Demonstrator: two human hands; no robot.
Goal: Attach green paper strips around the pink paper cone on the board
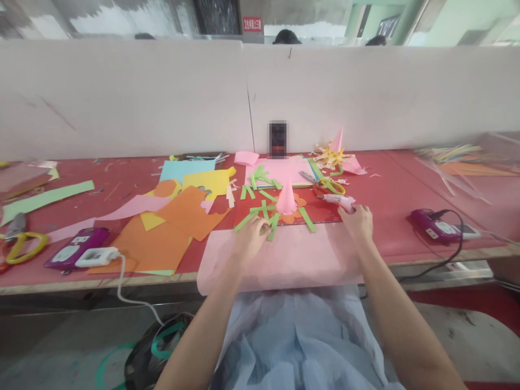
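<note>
A pink paper cone [286, 199] stands upright on an orange flower-shaped paper [299, 205], with green paper strips [307, 219] lying around it. My left hand [255, 234] is just left of the cone, among the strips; its fingers are curled together, and what they hold, if anything, is too small to make out. My right hand [358, 221] is closed around the back end of a pale pink-and-white glue gun [338, 200], whose nozzle points left toward the cone. Beneath both wrists lies a pink sheet [300, 254] that hangs over the table edge.
Scissors with yellow handles [333, 187] lie behind the glue gun. A second cone on yellow fringed paper [333, 151] stands at the back right. Orange sheets [150, 244] and a purple device [79, 248] with a white cable are on the left; another purple device [435, 225] is on the right.
</note>
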